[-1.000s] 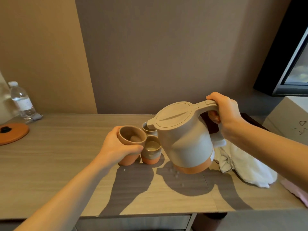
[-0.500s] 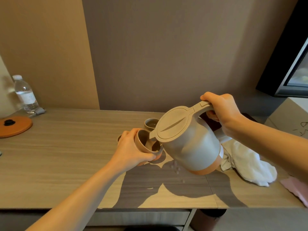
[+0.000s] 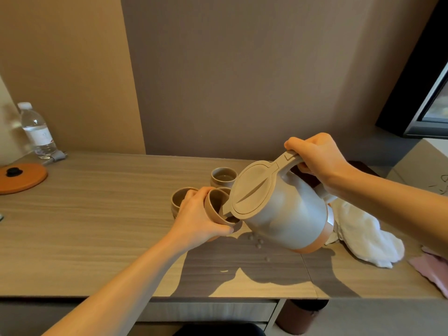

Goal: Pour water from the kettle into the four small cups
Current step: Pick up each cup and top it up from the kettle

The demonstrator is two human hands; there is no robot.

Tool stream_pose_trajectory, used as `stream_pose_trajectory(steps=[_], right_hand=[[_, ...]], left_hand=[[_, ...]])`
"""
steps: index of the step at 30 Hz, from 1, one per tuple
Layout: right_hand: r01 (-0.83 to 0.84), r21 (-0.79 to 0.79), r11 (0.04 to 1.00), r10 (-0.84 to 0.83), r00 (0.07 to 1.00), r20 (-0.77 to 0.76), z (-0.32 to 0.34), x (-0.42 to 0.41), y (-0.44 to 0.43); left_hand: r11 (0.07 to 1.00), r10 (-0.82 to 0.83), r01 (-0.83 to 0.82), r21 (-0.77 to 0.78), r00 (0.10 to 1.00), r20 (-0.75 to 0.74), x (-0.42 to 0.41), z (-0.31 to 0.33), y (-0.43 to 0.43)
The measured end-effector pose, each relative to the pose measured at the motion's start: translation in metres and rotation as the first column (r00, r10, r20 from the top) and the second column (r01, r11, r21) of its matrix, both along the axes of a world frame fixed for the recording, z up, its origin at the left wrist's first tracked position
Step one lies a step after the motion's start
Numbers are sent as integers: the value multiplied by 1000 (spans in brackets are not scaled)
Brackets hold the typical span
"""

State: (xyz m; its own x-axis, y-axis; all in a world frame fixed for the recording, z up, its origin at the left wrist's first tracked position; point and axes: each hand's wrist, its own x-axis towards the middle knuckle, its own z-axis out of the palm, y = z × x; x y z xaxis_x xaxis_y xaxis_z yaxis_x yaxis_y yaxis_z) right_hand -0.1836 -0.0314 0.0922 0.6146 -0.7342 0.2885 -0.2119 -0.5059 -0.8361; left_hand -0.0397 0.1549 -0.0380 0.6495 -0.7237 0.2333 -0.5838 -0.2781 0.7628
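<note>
My right hand [image 3: 317, 158] grips the handle of a grey kettle [image 3: 286, 214] with an orange base, tipped steeply to the left. Its spout reaches into a small brown cup [image 3: 215, 207] that my left hand [image 3: 196, 219] holds tilted toward the kettle, just above the table. Another cup [image 3: 179, 200] stands behind my left hand, one cup [image 3: 222, 176] with water in it stands farther back, and the rim of a further cup [image 3: 226, 189] shows behind the held one, mostly hidden.
Water drops [image 3: 258, 241] lie on the wooden table [image 3: 97, 214] under the kettle. A white cloth [image 3: 363, 236] and pink cloth [image 3: 434, 265] lie at right. An orange kettle base [image 3: 21, 177] and water bottle [image 3: 36, 132] sit far left. The front edge is near.
My left hand lifted the cup and tilted it toward the kettle. My right hand tipped the kettle further left until its spout entered the cup.
</note>
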Motion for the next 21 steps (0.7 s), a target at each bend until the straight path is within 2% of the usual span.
stream_pose_trajectory(steps=[10,21], right_hand=[[10,-126,992,-25,993,-116,-2,5,1],[-12,-199,980,-16,991,-136,-2,6,7]], left_hand=[[1000,-3,3,-6,1000,-8,-3,-8,1],[1000,7,-8,-26,999,-33,-10,-16,1]])
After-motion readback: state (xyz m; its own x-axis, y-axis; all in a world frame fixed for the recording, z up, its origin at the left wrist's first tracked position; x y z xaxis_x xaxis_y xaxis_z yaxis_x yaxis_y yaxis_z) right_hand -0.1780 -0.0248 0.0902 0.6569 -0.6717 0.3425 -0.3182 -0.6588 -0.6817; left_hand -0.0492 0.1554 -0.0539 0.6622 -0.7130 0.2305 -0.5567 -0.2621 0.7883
